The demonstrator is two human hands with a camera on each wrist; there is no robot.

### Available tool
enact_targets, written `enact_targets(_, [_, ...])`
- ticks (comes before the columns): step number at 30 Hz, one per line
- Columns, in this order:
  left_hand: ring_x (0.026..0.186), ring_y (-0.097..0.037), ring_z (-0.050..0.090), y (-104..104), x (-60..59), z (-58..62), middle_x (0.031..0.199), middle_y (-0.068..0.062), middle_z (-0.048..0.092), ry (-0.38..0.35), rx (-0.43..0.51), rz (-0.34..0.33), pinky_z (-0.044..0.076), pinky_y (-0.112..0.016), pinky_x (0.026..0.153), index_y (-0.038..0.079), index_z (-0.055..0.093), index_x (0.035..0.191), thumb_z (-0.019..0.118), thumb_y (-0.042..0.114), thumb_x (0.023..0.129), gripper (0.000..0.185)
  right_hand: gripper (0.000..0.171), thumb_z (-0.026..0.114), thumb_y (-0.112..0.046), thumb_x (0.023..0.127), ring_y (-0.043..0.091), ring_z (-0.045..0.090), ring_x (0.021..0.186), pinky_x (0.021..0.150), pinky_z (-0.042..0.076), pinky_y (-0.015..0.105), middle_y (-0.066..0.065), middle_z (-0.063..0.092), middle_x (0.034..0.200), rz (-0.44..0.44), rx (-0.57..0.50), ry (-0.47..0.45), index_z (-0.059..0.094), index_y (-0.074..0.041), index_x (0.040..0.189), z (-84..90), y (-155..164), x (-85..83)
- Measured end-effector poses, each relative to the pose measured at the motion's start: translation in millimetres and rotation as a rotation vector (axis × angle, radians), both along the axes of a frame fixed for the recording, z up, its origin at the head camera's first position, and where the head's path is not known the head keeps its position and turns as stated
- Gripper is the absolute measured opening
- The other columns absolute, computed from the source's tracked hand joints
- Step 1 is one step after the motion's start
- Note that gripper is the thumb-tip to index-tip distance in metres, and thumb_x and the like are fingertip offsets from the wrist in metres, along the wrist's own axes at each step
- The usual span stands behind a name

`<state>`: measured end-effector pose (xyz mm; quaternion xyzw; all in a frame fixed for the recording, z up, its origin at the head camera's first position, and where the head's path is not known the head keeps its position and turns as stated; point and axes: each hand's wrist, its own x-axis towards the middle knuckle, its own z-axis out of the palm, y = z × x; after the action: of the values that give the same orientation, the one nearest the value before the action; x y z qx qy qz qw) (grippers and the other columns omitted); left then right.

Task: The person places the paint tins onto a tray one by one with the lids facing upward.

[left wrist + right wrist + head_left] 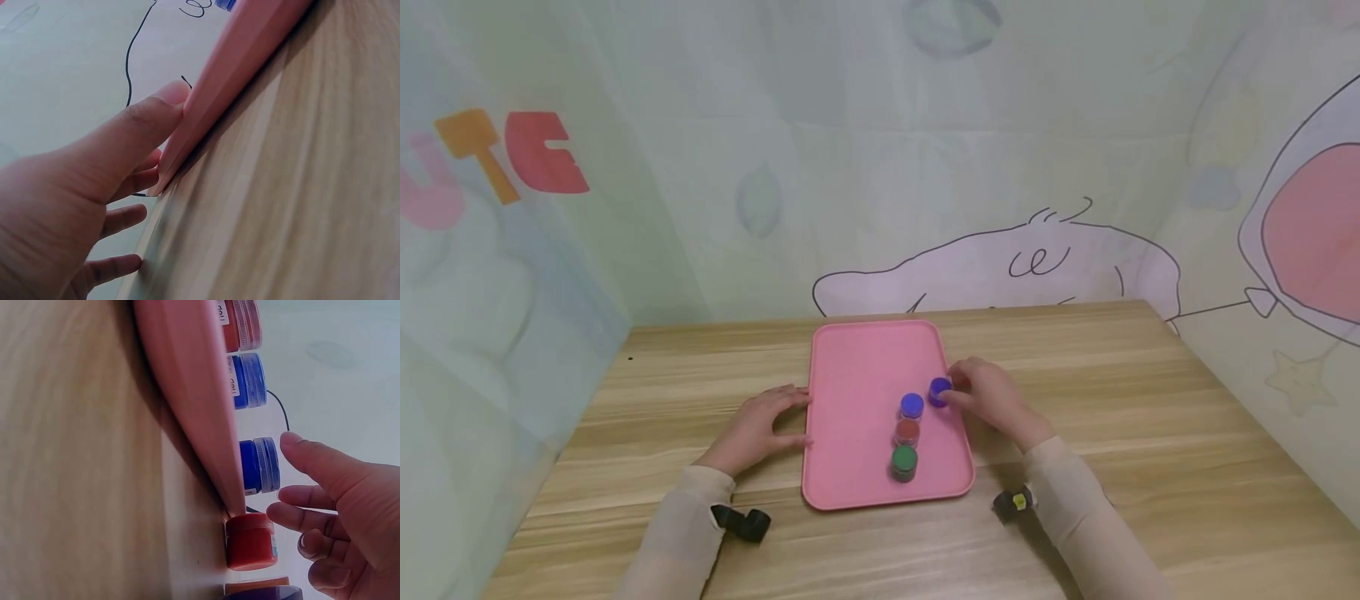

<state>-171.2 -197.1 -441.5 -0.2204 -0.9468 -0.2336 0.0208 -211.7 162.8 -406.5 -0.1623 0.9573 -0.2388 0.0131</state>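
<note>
Wooden table point(1150, 433) against a cartoon backdrop, pink tray point(865, 358) lying flat in the middle. Looks like settling the violet-lidded jar point(939, 390) near the tray's right edge, just beside the blue jar point(912, 406) heading a row with the red jar point(907, 432) and green jar point(904, 460). Right hand point(992, 400) loose around it, thumb and fingertips close but not clamped. Left hand point(760, 425) relaxed, thumb pressed on the left rim. Best bet: brace the tray with that thumb, nudge gently, avoid bumping the row. Also mind the spare red jar point(250, 540) sitting just outside the rim.
</note>
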Motion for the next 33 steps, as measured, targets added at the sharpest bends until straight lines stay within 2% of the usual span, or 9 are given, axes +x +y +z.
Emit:
enact_targets(4, [0.135,-0.036,0.044,-1,-0.3,0.4,0.140,-0.009,0.055,0.004,0.001,0.001,0.035,-0.056,0.113,0.011,0.058,0.132,0.075,0.048,0.078,0.068,0.032,0.072,-0.033,0.086,0.018,0.062,0.092,0.085,0.058,0.036,0.005,0.066,0.101,-0.023,0.001,-0.006,0.069,-0.010,0.108,3.4,1,0.6])
enact_targets(12, [0.136,-0.037,0.043,-2,-0.4,-0.1,0.141,-0.010,0.054,-0.002,0.011,0.007,0.033,-0.058,0.114,0.012,0.058,0.133,0.075,0.047,0.078,0.067,0.028,0.072,-0.026,0.086,0.020,0.062,0.089,0.083,0.057,0.039,0.008,0.066,0.099,-0.002,-0.010,0.044,0.069,-0.007,0.106,4.9,6,-0.3])
enact_targets(33, [0.135,-0.036,0.044,-2,0.5,-2.1,0.140,-0.009,0.055,0.010,0.011,-0.002,0.034,-0.057,0.113,0.012,0.058,0.133,0.074,0.049,0.078,0.068,0.028,0.073,-0.024,0.085,0.019,0.060,0.084,0.079,0.057,0.038,0.006,0.064,0.094,-0.021,0.060,0.129,0.069,-0.007,0.107,1.4,11,-3.6])
